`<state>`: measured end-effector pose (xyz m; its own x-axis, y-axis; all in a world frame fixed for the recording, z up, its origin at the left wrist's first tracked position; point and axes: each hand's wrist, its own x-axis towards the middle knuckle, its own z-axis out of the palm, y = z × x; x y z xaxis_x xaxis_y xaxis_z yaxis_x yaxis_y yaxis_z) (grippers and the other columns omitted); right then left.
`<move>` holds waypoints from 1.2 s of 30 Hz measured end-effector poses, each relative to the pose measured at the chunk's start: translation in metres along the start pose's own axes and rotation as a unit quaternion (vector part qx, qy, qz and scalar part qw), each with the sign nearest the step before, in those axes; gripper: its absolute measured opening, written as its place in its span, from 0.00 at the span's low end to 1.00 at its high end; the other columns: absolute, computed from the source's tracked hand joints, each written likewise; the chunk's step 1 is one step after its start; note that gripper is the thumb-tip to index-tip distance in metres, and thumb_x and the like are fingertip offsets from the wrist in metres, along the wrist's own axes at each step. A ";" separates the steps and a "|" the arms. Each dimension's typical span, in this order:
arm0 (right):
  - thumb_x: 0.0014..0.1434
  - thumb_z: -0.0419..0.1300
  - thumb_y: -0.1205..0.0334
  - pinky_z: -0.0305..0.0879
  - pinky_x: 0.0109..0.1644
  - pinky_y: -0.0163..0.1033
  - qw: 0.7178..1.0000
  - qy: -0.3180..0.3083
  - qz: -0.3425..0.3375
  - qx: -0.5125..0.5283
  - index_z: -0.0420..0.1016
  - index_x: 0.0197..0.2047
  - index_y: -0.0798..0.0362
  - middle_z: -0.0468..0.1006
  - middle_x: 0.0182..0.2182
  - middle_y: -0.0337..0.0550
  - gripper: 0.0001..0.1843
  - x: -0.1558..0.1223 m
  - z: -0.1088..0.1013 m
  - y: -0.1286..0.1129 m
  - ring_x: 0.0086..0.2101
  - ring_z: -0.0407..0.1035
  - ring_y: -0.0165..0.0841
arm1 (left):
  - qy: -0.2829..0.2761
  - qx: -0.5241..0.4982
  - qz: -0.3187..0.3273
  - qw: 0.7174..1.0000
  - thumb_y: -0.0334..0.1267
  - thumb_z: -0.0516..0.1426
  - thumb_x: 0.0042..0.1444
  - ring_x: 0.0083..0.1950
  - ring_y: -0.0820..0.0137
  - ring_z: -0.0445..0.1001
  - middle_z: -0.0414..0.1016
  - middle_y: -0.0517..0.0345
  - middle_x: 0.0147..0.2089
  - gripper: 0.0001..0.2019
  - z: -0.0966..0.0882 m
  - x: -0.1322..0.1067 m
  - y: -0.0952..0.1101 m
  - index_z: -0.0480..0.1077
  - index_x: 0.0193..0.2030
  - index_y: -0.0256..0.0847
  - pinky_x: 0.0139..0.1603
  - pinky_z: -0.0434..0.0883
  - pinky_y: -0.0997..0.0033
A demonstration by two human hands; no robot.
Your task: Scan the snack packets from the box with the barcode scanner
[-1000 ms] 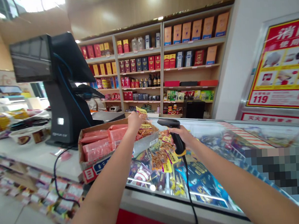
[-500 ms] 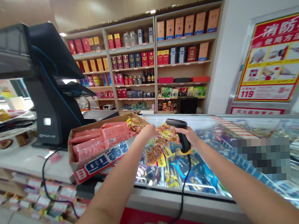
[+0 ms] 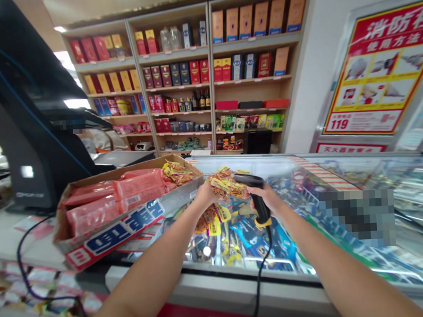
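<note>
My right hand [image 3: 266, 198] is wrapped round the grip of a black barcode scanner [image 3: 259, 208], its head pointing left and its cable hanging down from the handle. My left hand [image 3: 206, 194] is closed at the near edge of a bunch of yellow-and-orange snack packets [image 3: 227, 182], just left of the scanner head. How many packets it pinches I cannot tell, as the fingertips are partly hidden. More snack packets [image 3: 214, 220] lie below on the glass top of a display freezer [image 3: 275, 164].
An open carton [image 3: 171, 198] with pink packages [image 3: 138, 188] and more snack packets stands at left. Behind it rises a black checkout terminal [image 3: 28, 116]. The scanner's cable [image 3: 260, 274] crosses the freezer's front edge. Shelves [image 3: 179, 87] of boxes line the back wall.
The view has shifted to the right. My left hand has come down slightly and now has snack packets at its fingers in front of the scanner. The right hand keeps its hold.
</note>
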<state>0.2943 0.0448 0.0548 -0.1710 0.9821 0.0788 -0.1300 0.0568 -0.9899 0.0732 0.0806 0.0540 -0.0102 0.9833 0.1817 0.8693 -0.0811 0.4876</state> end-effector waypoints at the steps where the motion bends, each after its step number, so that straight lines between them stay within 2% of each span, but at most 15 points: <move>1: 0.44 0.66 0.57 0.64 0.16 0.35 1.000 -0.003 0.003 -0.001 0.74 0.26 0.56 0.78 0.22 0.42 0.11 -0.001 0.000 0.000 0.14 0.67 0.29 | -0.009 -0.039 -0.008 0.999 0.36 0.66 0.44 0.44 0.58 0.79 0.79 0.48 0.39 0.12 -0.001 0.002 -0.003 0.70 0.35 0.38 0.40 0.73 0.70; 3: 0.45 0.66 0.56 0.64 0.16 0.35 1.000 -0.014 0.006 -0.005 0.74 0.26 0.55 0.78 0.23 0.42 0.11 -0.002 -0.001 0.000 0.14 0.67 0.29 | -0.005 -0.137 -0.019 0.990 0.32 0.63 0.48 0.33 0.63 0.79 0.78 0.53 0.32 0.08 -0.002 0.007 -0.008 0.67 0.30 0.38 0.32 0.73 0.71; 5: 0.46 0.66 0.55 0.65 0.17 0.35 0.999 -0.031 0.005 -0.009 0.75 0.27 0.55 0.79 0.24 0.42 0.12 -0.003 -0.001 0.001 0.15 0.68 0.29 | 0.038 -0.258 -0.007 0.965 0.29 0.60 0.51 0.28 0.68 0.77 0.76 0.57 0.31 0.06 -0.002 0.010 -0.010 0.64 0.31 0.39 0.28 0.72 0.73; 7: 0.46 0.66 0.54 0.65 0.17 0.35 0.999 -0.051 -0.002 -0.011 0.75 0.28 0.55 0.79 0.25 0.43 0.13 -0.005 -0.001 0.000 0.15 0.68 0.29 | 0.081 -0.368 0.013 0.926 0.28 0.58 0.52 0.29 0.70 0.77 0.76 0.59 0.31 0.07 0.000 0.013 -0.010 0.63 0.33 0.39 0.28 0.74 0.73; 9: 0.46 0.67 0.54 0.65 0.18 0.35 0.997 -0.070 -0.012 -0.015 0.75 0.29 0.56 0.78 0.25 0.42 0.13 -0.007 0.000 -0.002 0.15 0.68 0.29 | 0.099 -0.448 0.024 0.888 0.28 0.59 0.51 0.30 0.70 0.77 0.76 0.60 0.31 0.08 0.003 0.015 -0.009 0.62 0.34 0.40 0.29 0.75 0.72; 12: 0.47 0.66 0.54 0.65 0.18 0.34 0.996 -0.083 -0.021 -0.025 0.75 0.30 0.56 0.78 0.25 0.41 0.14 -0.011 0.003 -0.005 0.15 0.68 0.28 | 0.112 -0.498 0.023 0.859 0.29 0.60 0.50 0.30 0.70 0.77 0.75 0.61 0.30 0.09 0.008 0.017 -0.009 0.62 0.33 0.40 0.28 0.76 0.71; 14: 0.47 0.66 0.54 0.65 0.18 0.34 0.996 -0.080 -0.016 -0.031 0.75 0.30 0.56 0.78 0.24 0.41 0.13 -0.013 0.004 -0.006 0.15 0.68 0.28 | 0.122 -0.499 0.021 0.858 0.30 0.61 0.49 0.30 0.70 0.76 0.75 0.61 0.30 0.09 0.010 0.019 -0.011 0.62 0.33 0.39 0.28 0.75 0.72; 20: 0.47 0.66 0.54 0.66 0.18 0.35 0.995 -0.086 -0.009 -0.045 0.74 0.30 0.56 0.78 0.24 0.42 0.13 -0.014 0.006 -0.007 0.15 0.68 0.29 | 0.176 -0.448 0.019 0.876 0.33 0.64 0.47 0.31 0.71 0.75 0.73 0.62 0.27 0.10 0.013 0.023 -0.019 0.67 0.34 0.39 0.31 0.74 0.74; 25: 0.46 0.67 0.55 0.63 0.16 0.34 0.995 -0.085 -0.010 -0.042 0.73 0.34 0.55 0.76 0.22 0.38 0.15 -0.017 0.008 -0.009 0.15 0.68 0.29 | 0.171 -0.455 0.024 0.873 0.34 0.64 0.47 0.28 0.72 0.73 0.72 0.63 0.26 0.10 0.014 0.024 -0.020 0.67 0.33 0.39 0.30 0.73 0.74; 30: 0.46 0.67 0.52 0.66 0.17 0.35 0.995 -0.092 -0.001 -0.049 0.72 0.28 0.56 0.75 0.22 0.39 0.15 -0.017 0.005 -0.010 0.16 0.68 0.29 | 0.166 -0.461 0.023 0.871 0.34 0.64 0.47 0.28 0.71 0.74 0.72 0.63 0.27 0.10 0.015 0.023 -0.019 0.67 0.34 0.40 0.30 0.74 0.72; 36: 0.47 0.67 0.53 0.66 0.18 0.36 0.995 -0.085 -0.001 -0.049 0.73 0.30 0.55 0.77 0.24 0.41 0.14 -0.015 0.004 -0.009 0.16 0.68 0.29 | 0.166 -0.458 0.020 0.873 0.33 0.64 0.48 0.28 0.73 0.74 0.72 0.63 0.27 0.10 0.013 0.022 -0.017 0.67 0.35 0.39 0.28 0.74 0.75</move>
<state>0.2940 0.0285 0.0626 -0.3349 0.9378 0.0911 -0.0356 0.0840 -0.9958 0.0646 0.1054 0.0383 -0.2644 0.8877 0.3771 0.1129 -0.3598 0.9262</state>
